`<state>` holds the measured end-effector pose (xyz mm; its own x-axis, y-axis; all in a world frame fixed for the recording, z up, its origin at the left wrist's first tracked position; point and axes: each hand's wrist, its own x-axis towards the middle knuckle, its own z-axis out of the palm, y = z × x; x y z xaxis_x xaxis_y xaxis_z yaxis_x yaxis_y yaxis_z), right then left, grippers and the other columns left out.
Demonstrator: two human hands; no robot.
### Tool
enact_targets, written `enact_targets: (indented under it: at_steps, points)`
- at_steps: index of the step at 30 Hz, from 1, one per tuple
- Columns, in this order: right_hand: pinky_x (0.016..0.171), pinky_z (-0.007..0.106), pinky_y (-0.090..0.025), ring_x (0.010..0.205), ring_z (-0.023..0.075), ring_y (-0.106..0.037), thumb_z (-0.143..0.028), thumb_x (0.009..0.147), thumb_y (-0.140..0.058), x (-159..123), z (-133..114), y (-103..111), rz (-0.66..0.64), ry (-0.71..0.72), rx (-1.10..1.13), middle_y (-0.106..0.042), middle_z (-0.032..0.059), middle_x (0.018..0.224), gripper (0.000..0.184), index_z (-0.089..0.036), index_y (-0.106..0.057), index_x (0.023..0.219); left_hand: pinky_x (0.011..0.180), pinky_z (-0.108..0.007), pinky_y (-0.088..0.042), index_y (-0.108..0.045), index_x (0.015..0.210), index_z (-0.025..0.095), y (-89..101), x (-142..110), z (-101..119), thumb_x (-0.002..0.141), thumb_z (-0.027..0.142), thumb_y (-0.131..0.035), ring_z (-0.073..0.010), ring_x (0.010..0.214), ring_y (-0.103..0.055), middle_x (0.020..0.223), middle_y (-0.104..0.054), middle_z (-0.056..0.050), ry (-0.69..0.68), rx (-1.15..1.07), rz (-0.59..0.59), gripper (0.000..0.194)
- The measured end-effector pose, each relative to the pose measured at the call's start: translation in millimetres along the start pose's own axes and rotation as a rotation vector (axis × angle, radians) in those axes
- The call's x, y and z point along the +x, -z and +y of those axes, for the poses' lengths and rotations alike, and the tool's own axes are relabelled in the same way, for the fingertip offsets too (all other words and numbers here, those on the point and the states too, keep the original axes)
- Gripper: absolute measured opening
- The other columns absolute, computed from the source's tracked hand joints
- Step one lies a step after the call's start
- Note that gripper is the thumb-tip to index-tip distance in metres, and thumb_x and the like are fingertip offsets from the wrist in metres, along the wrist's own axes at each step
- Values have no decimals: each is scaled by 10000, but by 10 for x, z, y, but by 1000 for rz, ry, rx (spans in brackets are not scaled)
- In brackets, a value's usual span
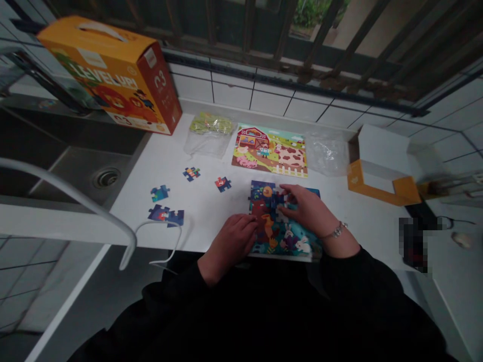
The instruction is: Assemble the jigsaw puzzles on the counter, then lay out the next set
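Note:
A partly built jigsaw (281,236) with rabbits and a rooster lies at the white counter's front edge. My left hand (234,241) rests on its left side, fingers curled against the pieces. My right hand (307,208) lies over the jigsaw's upper middle, fingertips pinching a dark blue piece (279,198) down onto it. Loose pieces (191,173), (223,183), (160,192) and a joined pair (166,215) are scattered to the left.
A finished farm jigsaw (270,150) lies behind. An orange puzzle box (113,75) stands back left beside a sink (106,177) and a curved tap (75,198). Plastic bags (209,133), (327,153) and an open orange-white box (381,168) sit along the back.

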<state>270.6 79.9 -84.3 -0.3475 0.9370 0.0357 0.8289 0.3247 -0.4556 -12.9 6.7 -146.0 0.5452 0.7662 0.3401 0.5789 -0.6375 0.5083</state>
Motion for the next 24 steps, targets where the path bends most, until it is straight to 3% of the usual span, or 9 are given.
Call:
enact_targets:
  at_steps: [5,9,13,19,24]
  points:
    - [911,447,-633,987,283,-760,-361,914,-756,-609,125,-26,71,-142,26,-766,121,1216,607,-235,-624,1493,1098,-507,-588,-721,1292,204,15,22,17,1034,151,-633,-284,1235,-711,1360,-751,-122,3,2,8,277]
    - [933,456,-635,1040,296,-768,-356,909,-767,-849,163,-81,113,-201,48,-767,126,1269,628,-242,-604,1504,1083,-523,-591,-729,1282,205,14,31,6,1049,172,-622,-294,1240,-713,1353,-754,-128,6,11,-1,258]
    - [960,465,-632,1060,283,-760,-306,925,-779,-857,145,-160,116,-198,82,-770,109,1281,586,-248,-616,1485,1063,-522,-595,-717,1267,186,-5,34,-21,1064,190,-613,-296,1220,-713,1356,-746,-138,3,16,2,228]
    - [1087,495,-587,1220,280,-709,-199,978,-764,-650,122,-261,71,-37,94,-753,107,1276,209,-259,-808,1174,1057,-529,-598,-706,1293,198,-6,47,-28,1067,196,-610,-296,1224,-703,1367,-738,-134,13,-1,-6,246]
    - [1086,488,-583,1207,282,-699,-166,1011,-731,-552,100,-320,44,21,2,-737,129,1293,167,-246,-848,1100,1067,-541,-593,-712,1284,205,20,60,-13,1061,200,-618,-301,1236,-702,1363,-734,-133,30,-7,-29,242]
